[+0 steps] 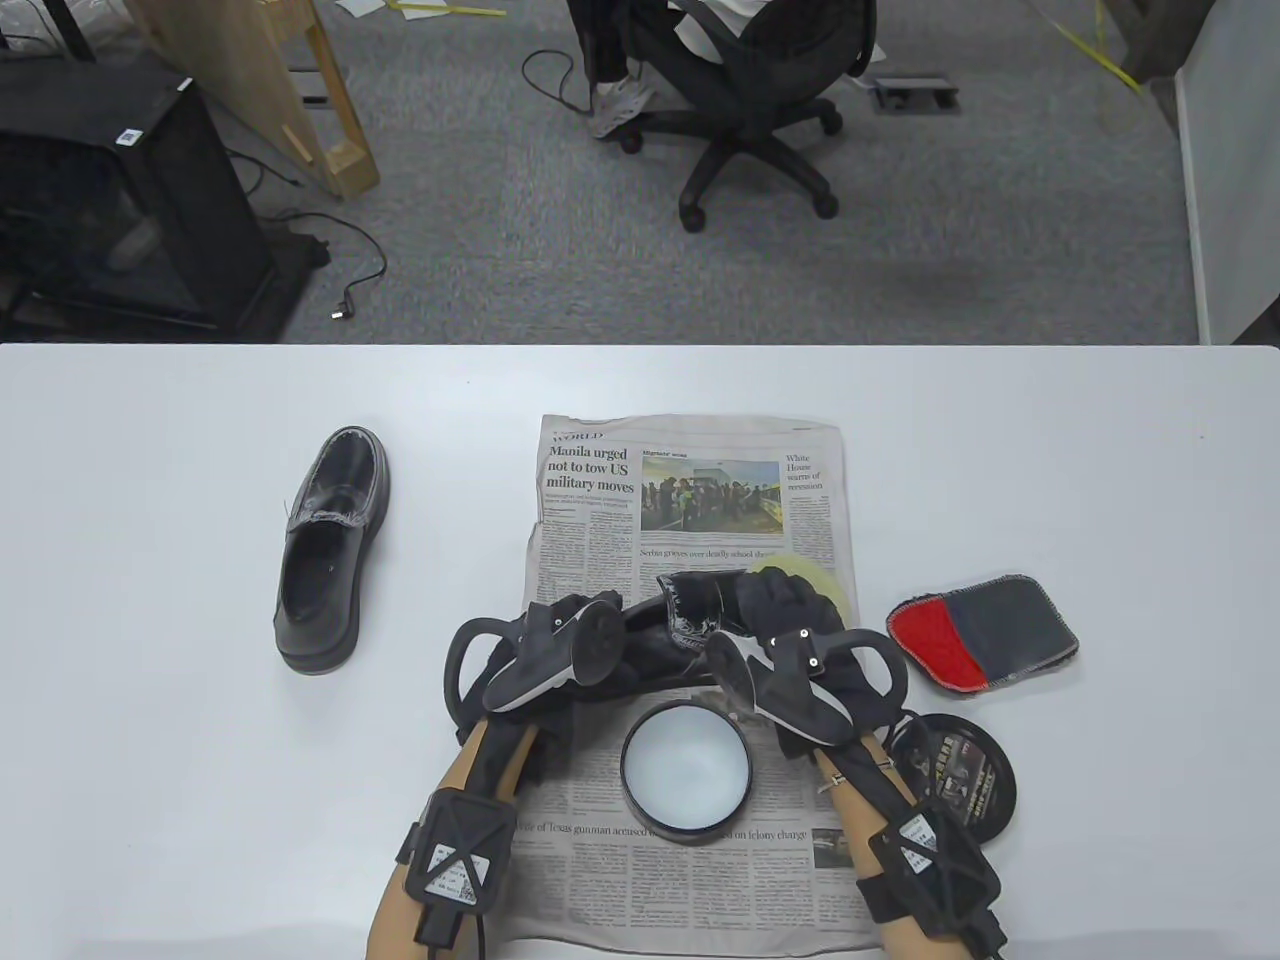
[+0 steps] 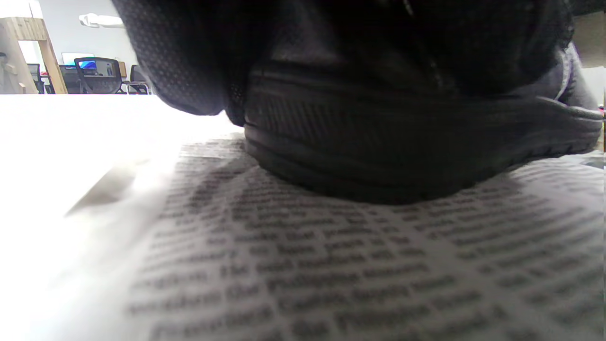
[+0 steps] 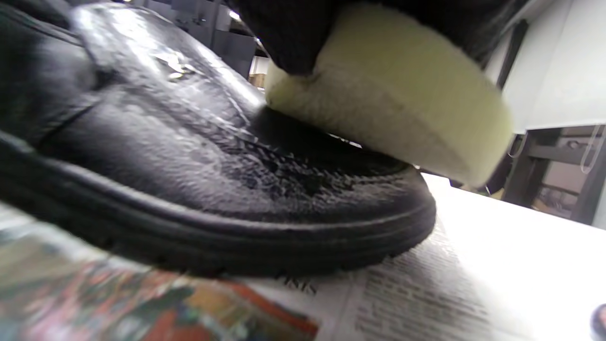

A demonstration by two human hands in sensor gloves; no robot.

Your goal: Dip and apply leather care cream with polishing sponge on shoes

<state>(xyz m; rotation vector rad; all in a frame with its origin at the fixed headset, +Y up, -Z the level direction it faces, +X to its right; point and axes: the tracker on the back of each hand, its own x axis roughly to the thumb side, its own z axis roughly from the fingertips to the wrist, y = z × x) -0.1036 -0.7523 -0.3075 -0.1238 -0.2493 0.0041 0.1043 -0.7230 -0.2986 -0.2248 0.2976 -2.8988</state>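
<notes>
A black leather shoe [image 1: 690,610] lies on the newspaper [image 1: 690,480] under both hands. My left hand [image 1: 560,640] grips its heel end; the left wrist view shows the heel and sole [image 2: 402,142] resting on the paper. My right hand [image 1: 790,620] holds a pale yellow polishing sponge [image 1: 815,580] and presses it on the shoe's toe. The right wrist view shows the sponge [image 3: 393,94] on the glossy, cream-smeared toe [image 3: 265,175]. An open round tin of white cream [image 1: 686,770] stands on the paper near my wrists. A second black shoe [image 1: 332,545] sits on the table at the left.
The tin's black lid [image 1: 965,780] lies by my right wrist. A red and grey cloth [image 1: 985,635] lies right of the newspaper. The white table [image 1: 150,700] ends at the far edge, with an office chair [image 1: 745,90] on the carpet beyond.
</notes>
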